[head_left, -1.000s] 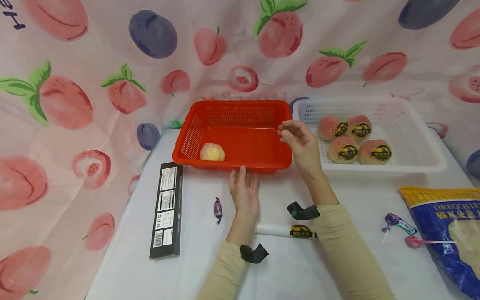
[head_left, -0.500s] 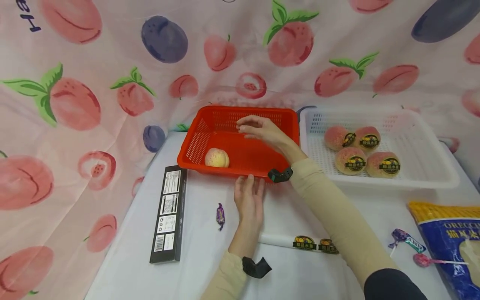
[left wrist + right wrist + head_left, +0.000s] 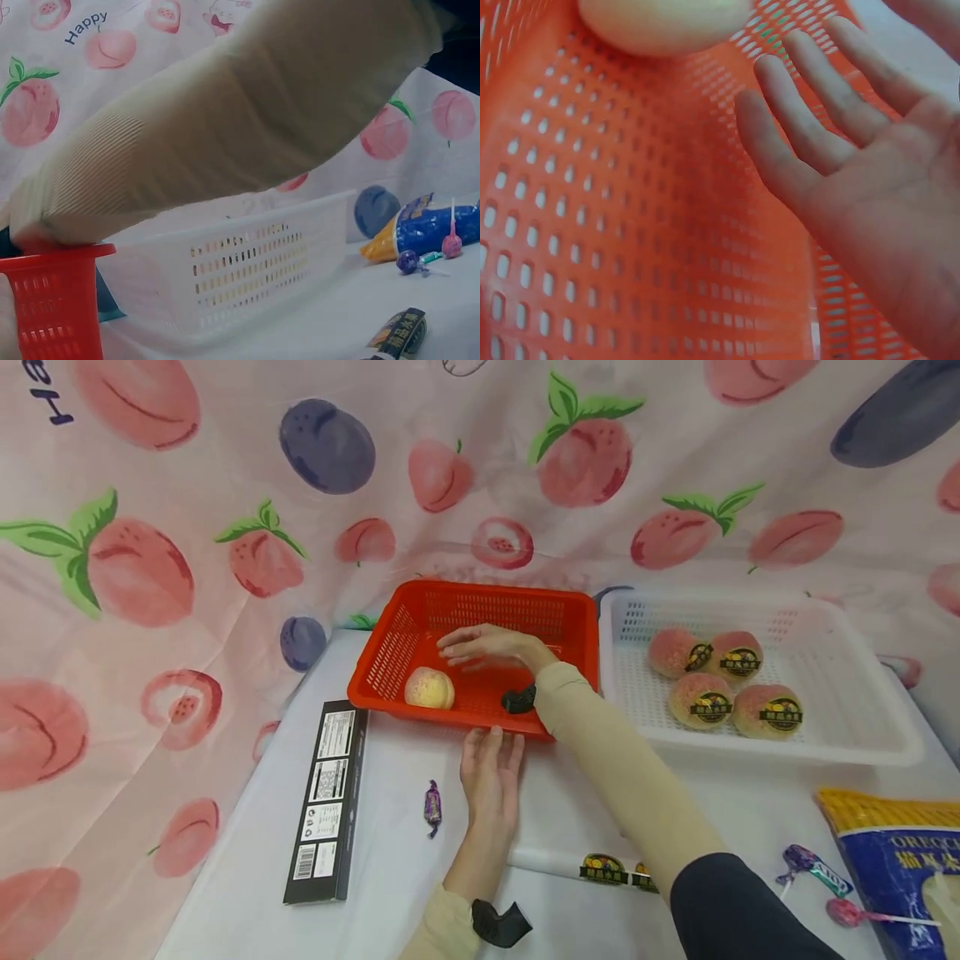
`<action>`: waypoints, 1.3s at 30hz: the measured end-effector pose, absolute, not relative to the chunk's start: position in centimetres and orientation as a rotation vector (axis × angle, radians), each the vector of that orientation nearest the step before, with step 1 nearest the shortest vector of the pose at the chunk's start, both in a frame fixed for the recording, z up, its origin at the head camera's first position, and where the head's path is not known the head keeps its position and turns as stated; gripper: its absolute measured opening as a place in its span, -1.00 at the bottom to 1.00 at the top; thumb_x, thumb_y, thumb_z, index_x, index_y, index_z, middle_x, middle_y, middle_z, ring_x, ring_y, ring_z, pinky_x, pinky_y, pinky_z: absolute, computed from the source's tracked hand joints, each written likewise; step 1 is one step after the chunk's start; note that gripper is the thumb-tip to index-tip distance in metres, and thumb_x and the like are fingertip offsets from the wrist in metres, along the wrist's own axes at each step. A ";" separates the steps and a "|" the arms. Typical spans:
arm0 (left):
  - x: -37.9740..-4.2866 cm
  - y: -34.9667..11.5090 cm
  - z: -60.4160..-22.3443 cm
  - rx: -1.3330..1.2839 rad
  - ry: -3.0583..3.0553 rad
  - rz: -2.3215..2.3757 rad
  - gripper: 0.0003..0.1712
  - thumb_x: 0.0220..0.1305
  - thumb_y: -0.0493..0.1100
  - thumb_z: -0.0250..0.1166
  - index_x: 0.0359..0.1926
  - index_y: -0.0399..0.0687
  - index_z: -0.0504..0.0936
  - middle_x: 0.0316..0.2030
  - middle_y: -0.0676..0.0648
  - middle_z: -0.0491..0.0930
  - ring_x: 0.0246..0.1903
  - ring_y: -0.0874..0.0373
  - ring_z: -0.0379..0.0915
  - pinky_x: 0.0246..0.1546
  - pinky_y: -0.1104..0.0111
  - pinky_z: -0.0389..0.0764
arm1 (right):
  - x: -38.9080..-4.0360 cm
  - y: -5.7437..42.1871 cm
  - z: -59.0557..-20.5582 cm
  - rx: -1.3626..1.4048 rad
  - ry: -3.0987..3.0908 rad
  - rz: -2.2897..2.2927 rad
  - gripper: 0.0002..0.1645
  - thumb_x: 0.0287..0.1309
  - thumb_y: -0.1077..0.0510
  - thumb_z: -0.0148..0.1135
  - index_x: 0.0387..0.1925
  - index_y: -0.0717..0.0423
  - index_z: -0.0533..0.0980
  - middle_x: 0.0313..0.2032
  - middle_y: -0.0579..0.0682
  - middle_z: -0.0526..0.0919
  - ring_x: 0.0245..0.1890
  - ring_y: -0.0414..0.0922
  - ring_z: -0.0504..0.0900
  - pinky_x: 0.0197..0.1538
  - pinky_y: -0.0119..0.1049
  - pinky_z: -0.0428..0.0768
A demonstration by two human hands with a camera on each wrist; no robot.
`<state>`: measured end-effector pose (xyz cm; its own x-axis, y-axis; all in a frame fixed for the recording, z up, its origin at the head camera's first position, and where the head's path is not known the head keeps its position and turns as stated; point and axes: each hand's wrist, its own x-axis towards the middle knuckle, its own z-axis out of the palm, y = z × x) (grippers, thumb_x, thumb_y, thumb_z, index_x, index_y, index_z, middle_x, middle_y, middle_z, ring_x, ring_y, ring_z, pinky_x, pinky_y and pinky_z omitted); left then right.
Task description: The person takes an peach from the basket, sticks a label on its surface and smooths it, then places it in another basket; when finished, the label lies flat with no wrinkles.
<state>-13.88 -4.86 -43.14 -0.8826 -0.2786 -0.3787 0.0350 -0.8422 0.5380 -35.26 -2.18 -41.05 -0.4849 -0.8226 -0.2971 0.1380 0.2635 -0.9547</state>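
Observation:
A pale yellow-pink peach [image 3: 430,688] lies in the front left part of the red basket [image 3: 375,703]. Over that basket, to the right of the peach, hovers my right hand [image 3: 491,646], its fingers loosely extended and holding nothing. In the right wrist view the peach [image 3: 667,22] is apart from the fingertips [image 3: 769,71]. My left hand [image 3: 491,777] is at the basket's front wall, fingers pointing up just under the rim. Several labelled peaches [image 3: 701,700] sit in the white basket [image 3: 795,747] on the right.
A black box [image 3: 327,802] lies at left, with a wrapped purple candy [image 3: 432,808] beside it. A white roll with labels [image 3: 555,862] lies in front. Lollipops [image 3: 847,912] and a blue pasta bag [image 3: 892,852] are at right.
My right hand has moved left from the basket's right rim to over its inside, nearer the peach. The left hand stays at the front wall. The head view has shifted slightly.

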 end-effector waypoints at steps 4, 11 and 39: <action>-13.3 -4.7 -43.3 0.690 -0.805 -2.787 -0.70 0.09 -0.25 0.23 -0.14 -0.08 0.37 -0.15 -0.05 0.39 -0.14 0.10 0.43 0.01 0.20 0.47 | -34.7 -3.0 -42.4 -0.642 1.647 -1.220 -0.44 0.06 -0.04 0.17 0.14 -0.18 0.31 0.20 -0.09 0.32 0.15 -0.12 0.37 0.21 -0.16 0.32; -13.0 -4.5 -42.9 0.674 -0.791 -2.793 -0.70 0.07 -0.25 0.26 -0.16 -0.07 0.39 -0.16 -0.04 0.43 -0.15 0.11 0.45 0.01 0.20 0.47 | -34.0 -4.4 -42.7 -0.605 1.614 -1.120 -0.31 -0.04 -0.07 0.26 0.17 -0.24 0.26 0.13 -0.17 0.33 0.10 -0.08 0.38 0.07 -0.17 0.47; -14.0 -4.7 -43.2 0.645 -0.803 -2.770 -0.69 0.08 -0.24 0.25 -0.14 -0.11 0.38 -0.19 -0.04 0.42 -0.18 0.12 0.46 0.00 0.20 0.48 | -33.8 -2.9 -38.7 -0.684 1.897 -1.262 -0.28 -0.19 -0.14 0.35 0.11 -0.32 0.34 0.11 -0.17 0.37 0.05 -0.15 0.41 -0.02 -0.23 0.53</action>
